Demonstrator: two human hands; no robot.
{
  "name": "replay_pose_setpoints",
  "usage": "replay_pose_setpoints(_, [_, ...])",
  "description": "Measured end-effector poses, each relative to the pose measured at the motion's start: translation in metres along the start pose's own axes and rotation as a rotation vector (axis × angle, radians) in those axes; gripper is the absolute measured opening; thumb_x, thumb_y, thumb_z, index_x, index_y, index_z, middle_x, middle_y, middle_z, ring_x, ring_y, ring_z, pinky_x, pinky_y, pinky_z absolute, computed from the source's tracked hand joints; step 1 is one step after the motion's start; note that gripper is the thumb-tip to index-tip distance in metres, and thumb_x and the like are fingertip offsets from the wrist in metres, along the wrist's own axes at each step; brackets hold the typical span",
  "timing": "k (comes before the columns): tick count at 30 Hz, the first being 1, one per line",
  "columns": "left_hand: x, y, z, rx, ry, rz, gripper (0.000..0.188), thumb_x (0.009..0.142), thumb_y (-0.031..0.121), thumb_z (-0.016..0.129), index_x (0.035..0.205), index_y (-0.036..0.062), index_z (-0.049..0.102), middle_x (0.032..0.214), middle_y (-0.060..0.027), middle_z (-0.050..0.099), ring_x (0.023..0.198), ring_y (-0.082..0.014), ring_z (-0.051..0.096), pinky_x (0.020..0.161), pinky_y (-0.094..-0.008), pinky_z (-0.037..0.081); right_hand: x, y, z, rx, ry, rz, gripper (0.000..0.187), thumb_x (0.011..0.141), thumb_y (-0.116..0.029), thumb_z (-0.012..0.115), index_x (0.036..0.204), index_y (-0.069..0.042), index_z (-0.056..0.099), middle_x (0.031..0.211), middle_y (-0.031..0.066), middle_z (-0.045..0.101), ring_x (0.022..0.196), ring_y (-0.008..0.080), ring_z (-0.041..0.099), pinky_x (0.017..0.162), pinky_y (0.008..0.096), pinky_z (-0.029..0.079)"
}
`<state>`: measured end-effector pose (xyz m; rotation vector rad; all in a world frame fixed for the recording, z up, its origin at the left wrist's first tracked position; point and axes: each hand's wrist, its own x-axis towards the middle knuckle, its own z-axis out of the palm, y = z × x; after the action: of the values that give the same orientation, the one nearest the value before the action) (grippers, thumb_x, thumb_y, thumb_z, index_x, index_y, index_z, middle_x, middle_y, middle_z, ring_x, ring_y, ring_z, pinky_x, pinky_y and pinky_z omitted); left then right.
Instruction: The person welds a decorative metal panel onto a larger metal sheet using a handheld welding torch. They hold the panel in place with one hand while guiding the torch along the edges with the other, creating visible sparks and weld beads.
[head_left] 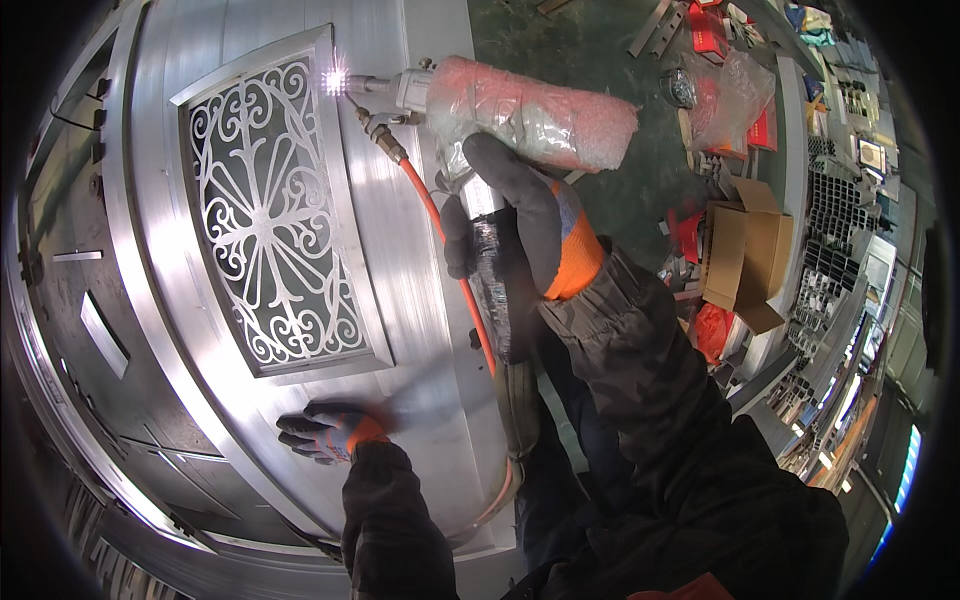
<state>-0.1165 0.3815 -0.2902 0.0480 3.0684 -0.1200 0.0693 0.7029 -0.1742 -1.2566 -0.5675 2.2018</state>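
Observation:
My right hand [540,220], in a grey and orange work glove, is closed around the black-taped handle of a welding gun [530,112]. Pinkish clear plastic wraps the gun's body. Its nozzle points left, and a bright spark [336,78] glows at the tip, against the upper right edge of a metal door panel's window frame [345,200]. An orange hose [425,192] runs from a brass fitting beside the nozzle down past the handle. My left hand [333,432], gloved alike, lies flat with fingers apart on the silver door panel [300,405] below the window.
White scrollwork [262,220] fills the door's window. On the right, an open cardboard box [740,250] stands on the green floor among red packages and plastic bags [735,95]. Stacked metal profiles [830,215] line the far right. A dark work surface [90,290] with metal strips lies left.

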Motion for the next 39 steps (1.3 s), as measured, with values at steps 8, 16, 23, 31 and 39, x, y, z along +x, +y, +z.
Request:
replay_pose_setpoints(8, [0.001, 0.002, -0.001, -0.019, -0.011, -0.01, 0.072, 0.106, 0.06, 0.021, 0.164, 0.0175, 0.023, 0.17, -0.0113, 0.019, 0.154, -0.0353, 0.022, 0.12, -0.0548, 0.022, -0.006, 0.001, -0.001, -0.001, -0.021, -0.032, 0.038, 0.097, -0.044, 0.063, 0.106, -0.007, 0.059, 0.073, 0.0146, 0.066, 0.056, 0.0273, 0.065, 0.051, 0.0375, 0.054])
replay_pose_setpoints(16, [0.003, -0.001, -0.001, -0.01, 0.028, -0.01, 0.074, 0.104, 0.062, 0.027, 0.163, 0.0185, 0.024, 0.168, -0.0125, 0.022, 0.151, -0.0359, 0.029, 0.118, -0.0569, 0.027, -0.027, -0.008, 0.006, 0.054, 0.077, -0.005, 0.035, 0.101, -0.038, 0.058, 0.11, -0.004, 0.06, 0.073, 0.0135, 0.066, 0.055, 0.0255, 0.064, 0.052, 0.0376, 0.054])
replay_pose_setpoints(23, [0.001, 0.003, -0.005, -0.015, 0.008, -0.019, 0.074, 0.103, 0.061, 0.027, 0.164, 0.0184, 0.022, 0.168, -0.0136, 0.02, 0.151, -0.0363, 0.029, 0.119, -0.0565, 0.026, -0.003, -0.023, 0.007, 0.013, 0.057, -0.011, 0.041, 0.102, -0.044, 0.055, 0.102, -0.004, 0.062, 0.075, 0.0124, 0.066, 0.059, 0.0262, 0.064, 0.058, 0.0402, 0.055])
replay_pose_setpoints(31, [0.002, 0.0, -0.002, 0.0, -0.015, -0.009, 0.072, 0.104, 0.06, 0.025, 0.164, 0.0195, 0.021, 0.17, -0.0115, 0.017, 0.152, -0.0373, 0.027, 0.12, -0.0557, 0.027, 0.02, -0.023, 0.01, 0.118, 0.04, -0.025, 0.041, 0.095, -0.041, 0.069, 0.106, -0.004, 0.056, 0.074, 0.0117, 0.064, 0.056, 0.0241, 0.063, 0.054, 0.0387, 0.055])
replay_pose_setpoints(39, [0.0, 0.001, -0.005, -0.006, -0.039, -0.007, 0.074, 0.104, 0.062, 0.022, 0.164, 0.0187, 0.02, 0.17, -0.0125, 0.015, 0.154, -0.0375, 0.022, 0.12, -0.0555, 0.027, 0.02, -0.021, 0.013, 0.037, 0.046, -0.013, 0.043, 0.098, -0.045, 0.061, 0.087, -0.004, 0.066, 0.073, 0.013, 0.067, 0.058, 0.0276, 0.065, 0.057, 0.0416, 0.056])
